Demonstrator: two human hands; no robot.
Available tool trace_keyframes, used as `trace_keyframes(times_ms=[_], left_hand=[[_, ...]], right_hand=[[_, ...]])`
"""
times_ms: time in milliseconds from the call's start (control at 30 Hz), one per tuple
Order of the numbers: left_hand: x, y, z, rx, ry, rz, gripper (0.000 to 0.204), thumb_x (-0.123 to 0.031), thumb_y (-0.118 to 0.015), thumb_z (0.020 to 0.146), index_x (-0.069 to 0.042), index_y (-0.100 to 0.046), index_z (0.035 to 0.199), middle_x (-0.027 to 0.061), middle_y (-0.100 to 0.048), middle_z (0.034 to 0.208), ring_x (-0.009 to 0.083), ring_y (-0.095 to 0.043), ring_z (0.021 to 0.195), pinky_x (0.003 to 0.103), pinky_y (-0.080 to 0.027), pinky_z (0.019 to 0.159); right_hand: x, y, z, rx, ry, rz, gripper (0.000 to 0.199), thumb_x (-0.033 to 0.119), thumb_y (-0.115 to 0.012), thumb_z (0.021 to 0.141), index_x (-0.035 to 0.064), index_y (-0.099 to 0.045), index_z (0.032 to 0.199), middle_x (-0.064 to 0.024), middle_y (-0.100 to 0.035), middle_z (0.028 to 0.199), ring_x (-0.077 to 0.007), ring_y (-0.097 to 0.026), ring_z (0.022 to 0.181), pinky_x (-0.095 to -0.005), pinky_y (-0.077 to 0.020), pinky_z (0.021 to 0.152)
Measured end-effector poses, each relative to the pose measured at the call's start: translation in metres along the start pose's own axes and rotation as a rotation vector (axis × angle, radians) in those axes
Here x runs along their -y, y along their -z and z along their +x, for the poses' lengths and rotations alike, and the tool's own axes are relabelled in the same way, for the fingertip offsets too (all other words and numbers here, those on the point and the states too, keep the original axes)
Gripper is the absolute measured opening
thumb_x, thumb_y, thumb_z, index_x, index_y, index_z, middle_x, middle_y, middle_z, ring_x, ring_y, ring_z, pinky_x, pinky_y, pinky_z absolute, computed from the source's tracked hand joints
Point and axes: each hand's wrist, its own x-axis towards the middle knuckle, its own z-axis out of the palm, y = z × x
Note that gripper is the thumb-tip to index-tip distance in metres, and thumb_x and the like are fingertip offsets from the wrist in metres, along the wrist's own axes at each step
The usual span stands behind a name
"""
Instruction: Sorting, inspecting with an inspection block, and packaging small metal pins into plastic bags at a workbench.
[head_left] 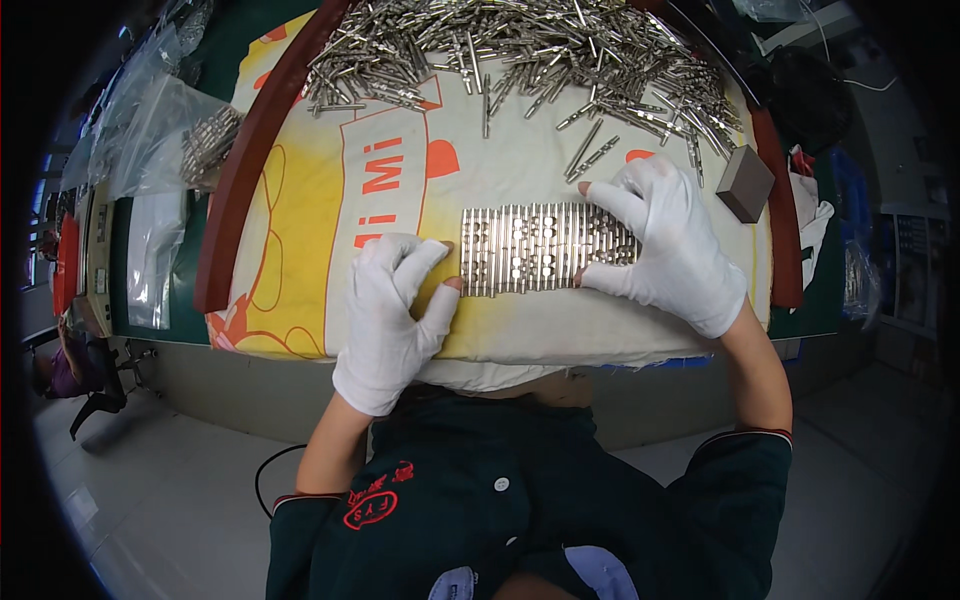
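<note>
A tight row of silver metal pins (540,248) lies side by side on a white cloth with yellow and orange print (400,170). My left hand (393,315), in a white glove with open fingertips, presses its thumb and forefinger against the row's left end. My right hand (668,243), gloved the same way, lies flat against the row's right end, fingers spread over the last pins. Neither hand grips anything. A big loose heap of the same pins (520,50) covers the far part of the cloth.
A curved dark red rim (240,170) borders the cloth on the left and right. A grey block (745,183) sits at the right. Clear plastic bags, one holding pins (205,145), lie at the left on a green mat. Another person sits far left.
</note>
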Motion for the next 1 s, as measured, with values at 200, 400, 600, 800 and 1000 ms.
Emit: trace_keyframes(times_ms=[200, 400, 600, 800, 1000], left_hand=[[-0.038, 0.007, 0.013, 0.041, -0.043, 0.064, 0.055, -0.02, -0.081, 0.065, -0.009, -0.06, 0.114, 0.0073, -0.05, 0.101, 0.0246, -0.048, 0.091, 0.037, -0.036, 0.08], [-0.032, -0.005, 0.012, -0.006, -0.099, 0.074, 0.047, -0.019, -0.079, 0.067, -0.009, -0.06, 0.11, 0.0075, -0.052, 0.103, 0.0258, -0.048, 0.092, 0.039, -0.036, 0.081], [-0.029, -0.009, 0.013, -0.025, -0.103, 0.08, 0.04, -0.014, -0.075, 0.07, -0.008, -0.061, 0.108, 0.0088, -0.054, 0.104, 0.0269, -0.05, 0.092, 0.039, -0.037, 0.079], [-0.032, -0.01, 0.02, -0.028, -0.126, 0.02, 0.036, -0.012, -0.074, 0.072, -0.006, -0.06, 0.105, 0.0098, -0.055, 0.101, 0.0285, -0.053, 0.089, 0.04, -0.04, 0.077], [-0.049, -0.008, 0.048, 0.118, 0.025, -0.341, 0.028, -0.009, -0.071, 0.08, 0.0, -0.063, 0.105, 0.0092, -0.059, 0.078, 0.0149, -0.051, 0.057, 0.028, -0.043, 0.056]], right_hand=[[0.01, -0.008, 0.013, 0.14, -0.067, 0.008, 0.074, 0.038, -0.081, 0.051, 0.003, -0.058, 0.112, -0.0127, -0.051, 0.099, -0.0324, -0.046, 0.096, -0.0409, -0.0386, 0.085], [0.01, -0.017, 0.014, 0.037, -0.053, 0.071, 0.058, 0.036, -0.075, 0.052, 0.0011, -0.058, 0.095, -0.0169, -0.052, 0.089, -0.0359, -0.051, 0.089, -0.0445, -0.0439, 0.075], [0.014, -0.019, 0.007, 0.017, -0.053, 0.041, 0.066, 0.036, -0.077, 0.054, 0.0054, -0.054, 0.108, -0.0143, -0.048, 0.095, -0.0325, -0.045, 0.09, -0.0419, -0.0368, 0.08], [0.016, -0.022, 0.008, -0.129, 0.002, 0.0, 0.057, 0.035, -0.075, 0.055, 0.0032, -0.054, 0.098, -0.0149, -0.049, 0.088, -0.0338, -0.048, 0.086, -0.0436, -0.0399, 0.075], [0.014, -0.02, 0.002, -0.242, -0.02, 0.028, 0.064, 0.038, -0.077, 0.055, 0.0052, -0.054, 0.105, -0.0148, -0.05, 0.094, -0.033, -0.047, 0.089, -0.0429, -0.0377, 0.077]])
